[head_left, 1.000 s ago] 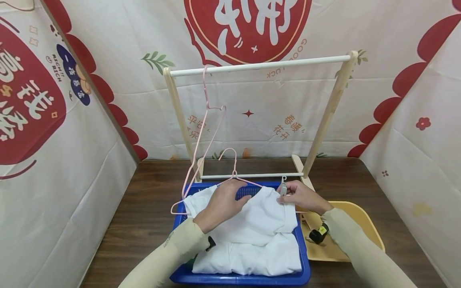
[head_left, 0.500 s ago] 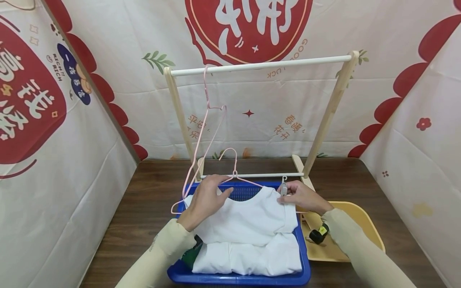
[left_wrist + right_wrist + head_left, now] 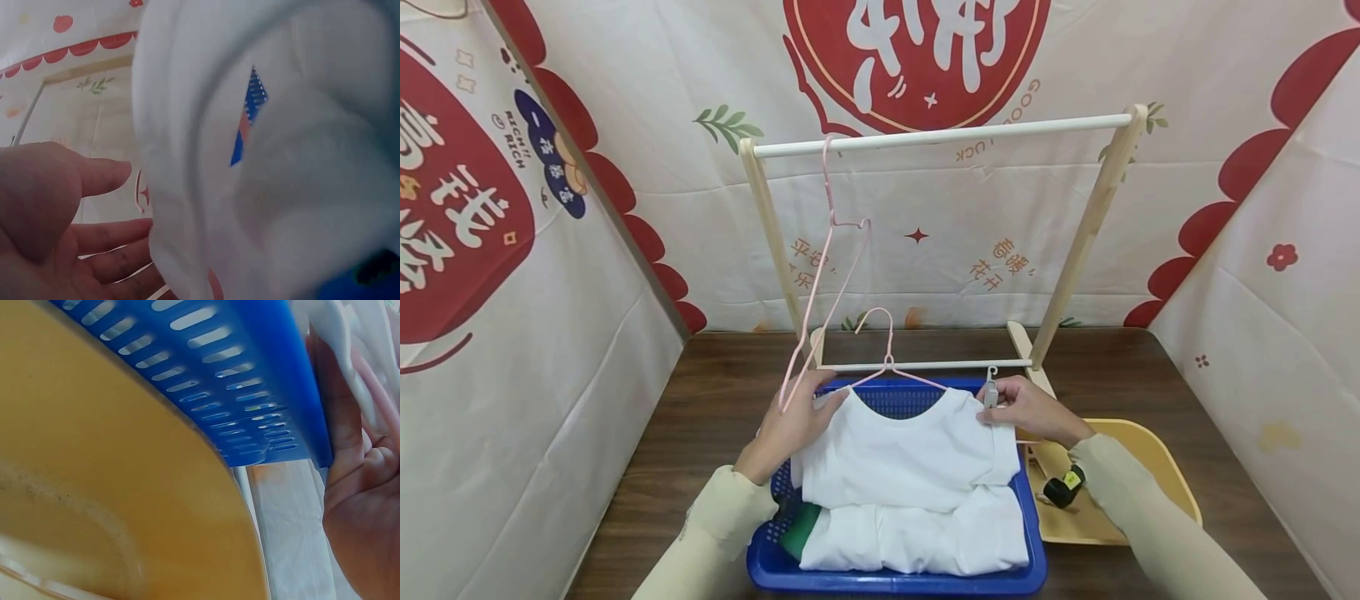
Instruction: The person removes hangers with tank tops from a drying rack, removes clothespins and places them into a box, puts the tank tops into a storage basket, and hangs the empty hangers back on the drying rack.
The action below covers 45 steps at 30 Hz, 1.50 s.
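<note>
A white T-shirt [image 3: 910, 458] lies over a pink hanger [image 3: 890, 361] whose hook rises above the neckline. Both are on a blue perforated basket [image 3: 1033, 550]. My left hand [image 3: 788, 433] is at the shirt's left shoulder; in the left wrist view its thumb stands apart and the fingers [image 3: 112, 265] reach behind the white cloth [image 3: 175, 219]. At the right shoulder my right hand [image 3: 1033, 410] pinches a small grey hooked clothespin [image 3: 991, 393] against the shirt. In the right wrist view, that hand [image 3: 365, 519] is beside the basket rim, its fingertips partly hidden by cloth.
Behind the basket stands a wooden rack with a white rail [image 3: 940, 137]; another pink hanger [image 3: 831, 208] hangs on it, in front of the left hand. A yellow tray [image 3: 1135, 433] sits at the right. Green cloth [image 3: 801, 529] shows in the basket.
My left hand has moved left across the shirt, from near the neckline to the left shoulder, uncovering the neckline. The right hand and clothespin stay in place.
</note>
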Motion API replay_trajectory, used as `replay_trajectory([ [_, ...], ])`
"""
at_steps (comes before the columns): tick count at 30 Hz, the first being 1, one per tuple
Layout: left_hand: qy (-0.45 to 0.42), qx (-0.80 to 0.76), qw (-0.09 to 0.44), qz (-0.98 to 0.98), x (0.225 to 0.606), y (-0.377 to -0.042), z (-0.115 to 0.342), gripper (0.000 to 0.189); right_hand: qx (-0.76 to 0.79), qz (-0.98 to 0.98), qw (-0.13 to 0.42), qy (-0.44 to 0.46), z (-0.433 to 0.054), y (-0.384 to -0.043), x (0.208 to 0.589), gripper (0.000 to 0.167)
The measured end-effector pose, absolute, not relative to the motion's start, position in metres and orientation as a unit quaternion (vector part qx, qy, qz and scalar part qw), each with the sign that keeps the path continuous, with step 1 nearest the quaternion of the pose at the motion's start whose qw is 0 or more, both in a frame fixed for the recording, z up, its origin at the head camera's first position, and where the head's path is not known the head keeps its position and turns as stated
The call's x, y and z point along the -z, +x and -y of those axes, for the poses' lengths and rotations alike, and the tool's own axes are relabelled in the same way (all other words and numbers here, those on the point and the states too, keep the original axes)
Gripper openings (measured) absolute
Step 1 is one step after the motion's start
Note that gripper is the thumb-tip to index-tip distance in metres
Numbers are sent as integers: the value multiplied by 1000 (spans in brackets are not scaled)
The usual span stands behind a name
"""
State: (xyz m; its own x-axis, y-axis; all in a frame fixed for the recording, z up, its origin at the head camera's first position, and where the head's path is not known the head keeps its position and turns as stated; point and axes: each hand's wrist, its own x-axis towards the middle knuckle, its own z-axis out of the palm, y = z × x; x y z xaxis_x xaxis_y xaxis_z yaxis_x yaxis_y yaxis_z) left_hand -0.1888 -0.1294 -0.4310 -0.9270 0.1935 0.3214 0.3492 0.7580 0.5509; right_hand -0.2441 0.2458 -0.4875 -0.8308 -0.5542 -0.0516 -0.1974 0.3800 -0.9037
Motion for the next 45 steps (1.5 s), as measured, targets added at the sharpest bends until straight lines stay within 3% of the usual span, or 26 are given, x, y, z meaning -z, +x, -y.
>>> replay_trajectory([
  [9,-82,352,16,932,438,-188,149,37,509,-810,178,-231,-245,-244,487,18],
  [16,-83,376,-12,923,444,-188,162,26,515,-805,179,-236,-246,-244,488,19],
  [32,-79,369,-53,925,446,-187,175,25,509,-810,175,-233,-245,-244,488,20],
  [45,-168,381,-111,902,450,-188,194,14,528,-795,194,-229,-245,-244,487,21],
])
